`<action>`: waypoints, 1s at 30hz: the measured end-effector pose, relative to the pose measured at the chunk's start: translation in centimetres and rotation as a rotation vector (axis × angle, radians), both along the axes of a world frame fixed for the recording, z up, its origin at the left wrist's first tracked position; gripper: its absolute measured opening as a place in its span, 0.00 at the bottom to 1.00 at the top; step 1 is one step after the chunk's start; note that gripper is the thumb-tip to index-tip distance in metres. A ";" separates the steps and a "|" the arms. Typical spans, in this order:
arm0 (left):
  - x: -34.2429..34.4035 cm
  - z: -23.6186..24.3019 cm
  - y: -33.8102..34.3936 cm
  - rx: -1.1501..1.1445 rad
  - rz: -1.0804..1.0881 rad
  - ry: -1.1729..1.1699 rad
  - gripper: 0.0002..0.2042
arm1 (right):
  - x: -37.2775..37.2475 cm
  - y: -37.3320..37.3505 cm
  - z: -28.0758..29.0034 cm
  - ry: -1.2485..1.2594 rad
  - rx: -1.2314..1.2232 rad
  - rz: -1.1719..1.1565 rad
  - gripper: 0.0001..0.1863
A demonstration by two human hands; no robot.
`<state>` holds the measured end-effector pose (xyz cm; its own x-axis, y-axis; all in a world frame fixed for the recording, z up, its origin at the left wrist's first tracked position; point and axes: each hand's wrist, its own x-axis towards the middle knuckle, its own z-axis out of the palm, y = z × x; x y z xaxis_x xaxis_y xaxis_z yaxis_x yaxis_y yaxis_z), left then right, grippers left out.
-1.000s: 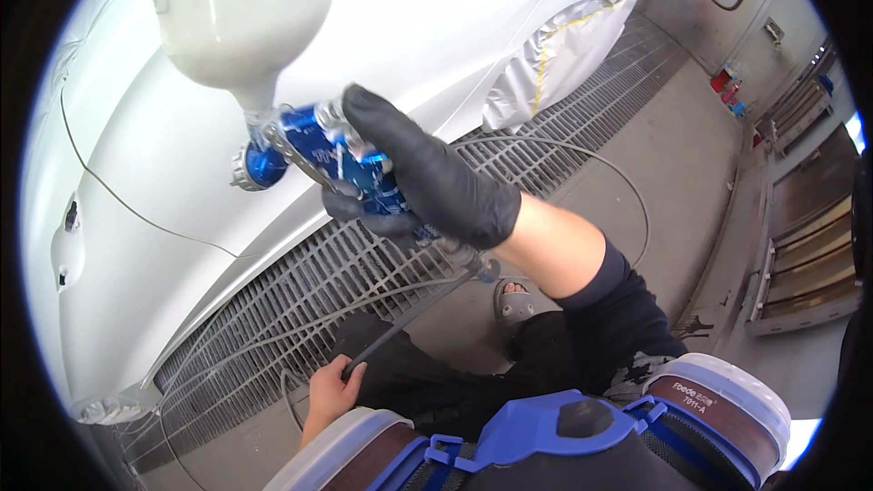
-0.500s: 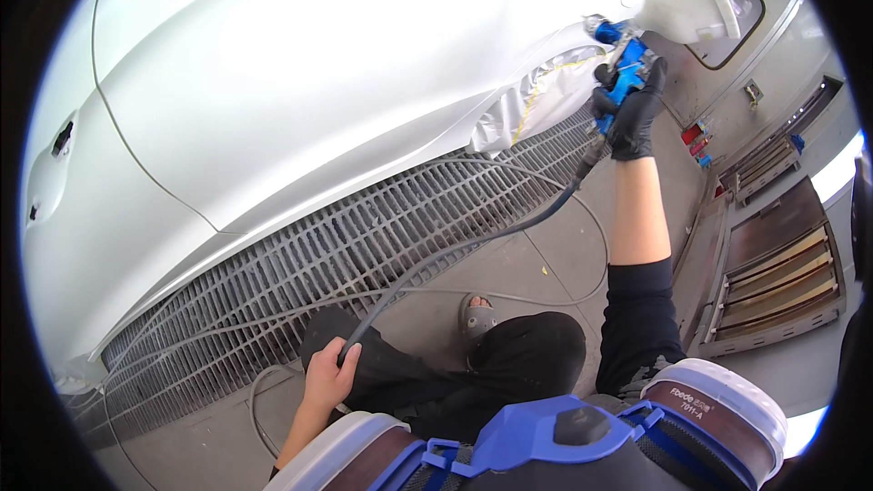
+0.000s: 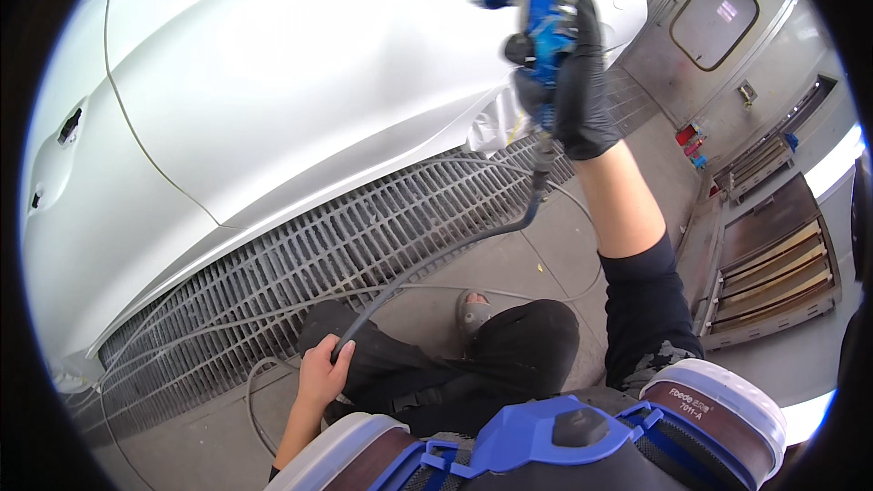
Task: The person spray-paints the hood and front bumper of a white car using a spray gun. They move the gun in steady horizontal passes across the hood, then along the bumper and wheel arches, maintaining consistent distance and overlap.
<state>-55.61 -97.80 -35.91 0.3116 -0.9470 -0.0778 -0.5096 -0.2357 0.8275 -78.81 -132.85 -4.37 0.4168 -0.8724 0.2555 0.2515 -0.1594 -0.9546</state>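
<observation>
My right hand (image 3: 582, 95), in a black glove, is closed round a blue spray gun (image 3: 549, 32), slightly blurred. The gun is held up in front of the white car body (image 3: 300, 64), its nozzle turned to the left; the cup on top runs out of the picture's upper edge. A grey air hose (image 3: 455, 250) drops from the gun's handle and curves down to my bare left hand (image 3: 324, 373), which grips it near my knee. Beyond my right wrist, masking film (image 3: 496, 125) covers the car's wheel area.
A metal floor grating (image 3: 364, 209) runs along the car's lower edge, with loose hose loops over it. At the right, a wall with a window (image 3: 716, 18) and a slatted panel (image 3: 773, 277). The blue respirator (image 3: 555, 436) fills the bottom of the view.
My right hand has swung the spray gun left and closer to me, turning it more upright; the cup has slid out past the upper edge. The left hand has barely shifted.
</observation>
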 end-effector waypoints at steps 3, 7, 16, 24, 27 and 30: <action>-0.5 0.0 0.0 0.027 -0.036 -0.036 0.16 | 4.5 3.2 -0.4 0.007 0.009 0.183 0.36; -1.3 -0.1 0.4 0.037 -0.142 -0.059 0.16 | 7.9 4.2 0.9 -0.034 0.178 0.972 0.36; -2.1 0.5 1.8 -0.018 -0.017 0.041 0.17 | 0.3 -4.2 5.2 0.093 -0.134 0.086 0.36; -1.8 3.2 1.1 -0.083 0.000 0.089 0.17 | -7.4 -10.1 5.7 0.090 -0.086 -0.215 0.41; -1.5 4.1 1.9 -0.117 0.012 0.158 0.16 | -9.1 -11.6 6.5 0.007 -0.011 -0.356 0.38; -1.1 4.4 2.6 -0.122 0.039 0.200 0.14 | -8.5 -12.9 7.8 0.041 -0.119 -0.606 0.39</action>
<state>-56.69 -95.16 -31.51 0.3378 -0.9408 -0.0275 -0.3252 -0.1440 0.9346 -87.35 -145.72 3.44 -0.1321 -0.9236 0.3598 0.0469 -0.3684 -0.9285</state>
